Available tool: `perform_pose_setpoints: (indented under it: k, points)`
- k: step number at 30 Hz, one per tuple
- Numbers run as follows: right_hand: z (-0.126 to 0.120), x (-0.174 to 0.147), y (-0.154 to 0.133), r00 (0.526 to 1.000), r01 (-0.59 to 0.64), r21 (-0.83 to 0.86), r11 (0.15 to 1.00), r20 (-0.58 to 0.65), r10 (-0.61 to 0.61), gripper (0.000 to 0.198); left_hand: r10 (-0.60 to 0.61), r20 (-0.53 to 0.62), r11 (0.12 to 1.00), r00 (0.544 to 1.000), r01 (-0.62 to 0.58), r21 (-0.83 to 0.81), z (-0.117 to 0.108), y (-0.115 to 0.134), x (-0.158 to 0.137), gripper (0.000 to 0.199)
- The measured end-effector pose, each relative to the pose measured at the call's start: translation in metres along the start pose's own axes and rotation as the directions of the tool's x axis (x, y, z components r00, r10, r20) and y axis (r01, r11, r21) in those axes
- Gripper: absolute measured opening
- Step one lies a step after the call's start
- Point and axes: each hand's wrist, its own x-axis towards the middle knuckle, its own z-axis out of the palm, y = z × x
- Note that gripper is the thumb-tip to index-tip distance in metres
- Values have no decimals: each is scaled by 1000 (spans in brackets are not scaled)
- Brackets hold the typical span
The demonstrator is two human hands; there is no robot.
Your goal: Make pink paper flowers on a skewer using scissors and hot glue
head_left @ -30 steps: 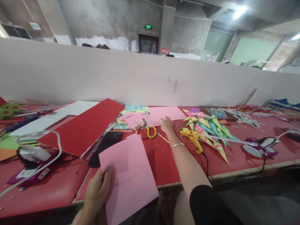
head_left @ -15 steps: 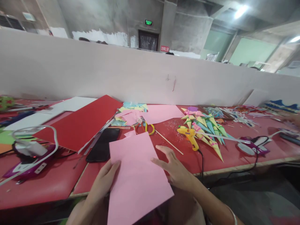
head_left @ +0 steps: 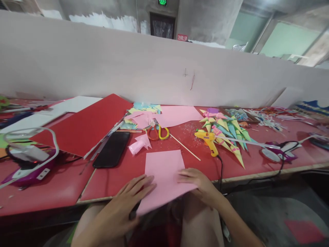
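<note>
A pink sheet of paper [head_left: 164, 175] lies partly on the red table's front edge, its lower part reaching over my lap. My left hand [head_left: 125, 199] rests on the sheet's left edge with the fingers stretched out and flat. On the right edge, my right hand [head_left: 197, 183] lays its fingers flat on the paper; its thumb is hidden. Just beyond the sheet are a small pink roll [head_left: 137, 145] and a pink paper scrap [head_left: 144, 139]. Scissors [head_left: 164, 132] with red and yellow handles lie behind, beside a thin wooden stick [head_left: 185, 146].
A black phone [head_left: 112, 150] and red card [head_left: 87, 127] lie left. To the right are a yellow glue gun [head_left: 209, 141] and a pile of paper cones [head_left: 232, 132]. Power strips [head_left: 33, 171] with cables stand at left and right. A white partition [head_left: 115, 68] runs behind the table.
The pink sheet has gone from being held up in front of me to lying lower at the table edge. My left hand has moved from gripping its side to resting flat. The pink roll is now uncovered.
</note>
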Motion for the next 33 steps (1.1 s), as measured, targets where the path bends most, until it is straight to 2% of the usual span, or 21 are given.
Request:
perform_pose_setpoints:
  k: [2,5,7,9,12,15,19,22,28,33]
  points:
    - [-2,4,-6,995,-77,44,996,-64,80,27,-31,-9,1000,999,31,1,0,4,5,68]
    - [1,13,-11,970,-180,66,981,-155,188,26,-102,-120,995,987,101,-17,2,6,20,39]
    - [6,18,-9,937,-257,37,966,-233,259,27,-183,-197,983,963,180,-34,5,5,32,27]
    - [12,23,-5,899,-338,-4,941,-297,322,29,-305,-238,952,922,296,-75,8,5,41,28]
    - [18,27,-1,871,-406,-51,912,-324,370,30,-486,-282,874,827,467,-137,14,6,49,37]
    - [21,31,-3,846,-463,-139,875,-362,390,27,-554,-340,829,760,538,-151,19,8,51,47]
    - [24,38,-10,788,-581,-256,772,-416,454,23,-532,-380,833,757,549,-70,22,10,54,44]
    - [25,42,-14,753,-638,-281,717,-422,505,20,-530,-363,822,766,570,3,21,11,56,40]
    - [26,42,-15,754,-644,-325,693,-426,501,26,-532,-351,822,771,570,6,25,9,56,23]
    - [27,40,-13,765,-622,-344,704,-459,452,37,-506,-368,842,780,539,-16,27,9,55,21]
